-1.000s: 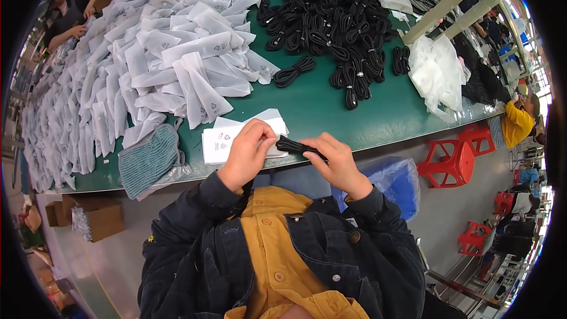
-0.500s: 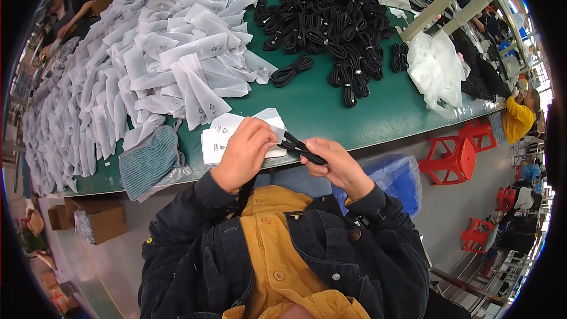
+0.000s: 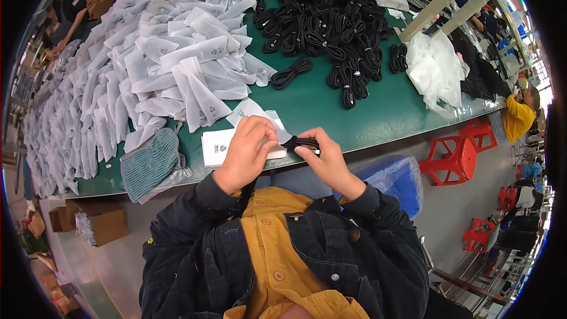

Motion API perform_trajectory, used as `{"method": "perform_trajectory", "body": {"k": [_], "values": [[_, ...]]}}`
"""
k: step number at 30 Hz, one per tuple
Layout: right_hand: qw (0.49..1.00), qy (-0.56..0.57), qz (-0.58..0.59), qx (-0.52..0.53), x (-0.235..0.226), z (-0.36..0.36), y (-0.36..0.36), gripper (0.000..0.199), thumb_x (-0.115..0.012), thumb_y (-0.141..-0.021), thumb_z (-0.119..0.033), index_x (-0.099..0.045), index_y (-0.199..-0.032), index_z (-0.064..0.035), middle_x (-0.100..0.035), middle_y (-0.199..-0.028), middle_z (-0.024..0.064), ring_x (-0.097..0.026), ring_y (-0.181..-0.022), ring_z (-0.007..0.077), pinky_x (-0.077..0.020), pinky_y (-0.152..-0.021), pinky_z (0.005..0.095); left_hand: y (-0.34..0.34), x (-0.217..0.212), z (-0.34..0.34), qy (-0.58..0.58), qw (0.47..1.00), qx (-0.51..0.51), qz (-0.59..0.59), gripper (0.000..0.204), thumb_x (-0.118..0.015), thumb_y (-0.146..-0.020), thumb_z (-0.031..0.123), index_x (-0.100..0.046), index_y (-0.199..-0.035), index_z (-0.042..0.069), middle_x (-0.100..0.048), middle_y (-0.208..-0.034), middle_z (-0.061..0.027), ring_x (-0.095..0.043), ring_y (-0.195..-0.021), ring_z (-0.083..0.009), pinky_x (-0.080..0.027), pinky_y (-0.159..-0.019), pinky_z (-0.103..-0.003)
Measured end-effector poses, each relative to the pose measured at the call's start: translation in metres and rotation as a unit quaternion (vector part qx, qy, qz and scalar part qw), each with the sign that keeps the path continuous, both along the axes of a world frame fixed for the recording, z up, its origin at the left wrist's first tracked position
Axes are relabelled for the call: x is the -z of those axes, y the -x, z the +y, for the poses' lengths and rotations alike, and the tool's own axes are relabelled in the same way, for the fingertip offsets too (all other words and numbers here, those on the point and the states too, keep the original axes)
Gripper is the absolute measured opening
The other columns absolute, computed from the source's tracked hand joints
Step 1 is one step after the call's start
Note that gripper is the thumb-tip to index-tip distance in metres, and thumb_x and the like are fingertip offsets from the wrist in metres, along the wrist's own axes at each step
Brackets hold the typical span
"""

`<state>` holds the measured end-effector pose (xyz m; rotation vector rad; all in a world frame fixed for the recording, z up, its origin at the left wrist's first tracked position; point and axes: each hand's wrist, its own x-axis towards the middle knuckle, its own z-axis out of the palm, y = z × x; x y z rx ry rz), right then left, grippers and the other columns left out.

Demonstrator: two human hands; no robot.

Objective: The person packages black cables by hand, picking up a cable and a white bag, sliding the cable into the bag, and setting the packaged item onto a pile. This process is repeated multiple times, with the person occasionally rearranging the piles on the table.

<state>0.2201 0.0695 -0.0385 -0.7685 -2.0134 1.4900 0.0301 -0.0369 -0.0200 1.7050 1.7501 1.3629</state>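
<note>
Black cable bundle (image 3: 305, 142) is just right of the white sleeve stack (image 3: 212, 146), in the right hand's (image 3: 326, 160) nearly closed grip. Left hand (image 3: 247, 150), over the stack, pinches one sleeve (image 3: 282, 134), apparently steadying its mouth against the bundle's end.

A dark jacket (image 3: 195, 260) hangs open over a mustard, buttoned shirt (image 3: 266, 245).

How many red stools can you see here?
4 clearly: a near stool right of the blue bin, a second stool just beyond it, then a third stool and a fourth stool lower in the picture. Others may be hidden.
</note>
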Motion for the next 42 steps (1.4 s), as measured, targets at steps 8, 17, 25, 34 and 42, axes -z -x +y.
{"method": "perform_trajectory", "body": {"k": [8,17,25,34,42], "values": [[0.952,-0.277,0.086,-0.102,-0.017,0.011,0.013,0.035,-0.074,-0.082,0.005,-0.060,-0.113,-0.0020,-0.056,-0.115,0.0123,-0.059,-0.091,0.0154,-0.0507,-0.076,0.0278,0.010,-0.021,0.006,0.016,1.000,-0.003,-0.027,0.008,-0.065,-0.087,0.003,-0.057,-0.089,0.003,-0.058,-0.106,-0.0077,-0.052,-0.100,-0.0259,-0.044,-0.086,-0.032],[0.972,-0.105,0.210,-0.023,-0.040,0.010,0.035,0.039,-0.077,-0.078,0.004,-0.065,-0.116,-0.0028,-0.053,-0.121,0.0136,-0.060,-0.087,0.0155,-0.0502,-0.071,0.0250,0.021,-0.029,0.016,0.043,0.932,0.058,-0.355,0.014,-0.058,-0.099,0.017,-0.061,-0.096,0.004,-0.059,-0.117,-0.0042,-0.053,-0.104,-0.0138,-0.043,-0.092,-0.030],[0.945,-0.267,0.169,-0.079,-0.048,0.018,0.040,0.038,-0.075,-0.080,0.002,-0.066,-0.117,-0.0032,-0.058,-0.115,0.0137,-0.061,-0.084,0.0148,-0.0508,-0.067,0.0263,0.047,-0.049,0.024,0.026,0.881,0.046,-0.469,0.029,-0.055,-0.102,0.023,-0.062,-0.118,0.000,-0.066,-0.115,-0.0095,-0.063,-0.104,-0.0159,-0.049,-0.092,-0.032],[0.819,-0.490,-0.228,0.193,0.013,0.108,-0.012,0.026,-0.068,-0.089,-0.013,-0.063,-0.113,-0.0050,-0.062,-0.097,0.0140,-0.064,-0.080,0.0323,-0.0527,-0.066,0.0403,0.081,-0.050,-0.004,-0.111,0.962,-0.247,0.034,0.016,-0.060,-0.093,0.005,-0.064,-0.108,0.002,-0.063,-0.108,-0.0068,-0.060,-0.091,-0.0158,-0.049,-0.084,-0.031],[0.894,-0.349,-0.154,0.234,0.031,0.091,-0.021,0.021,-0.061,-0.089,-0.004,-0.061,-0.110,-0.0029,-0.066,-0.093,0.0152,-0.064,-0.069,0.0294,-0.0520,-0.063,0.0366,-0.004,0.021,0.004,0.001,0.989,-0.027,0.148,0.014,-0.070,-0.083,0.004,-0.063,-0.095,0.002,-0.058,-0.092,-0.0110,-0.061,-0.080,-0.0291,-0.051,-0.069,-0.036]]}}
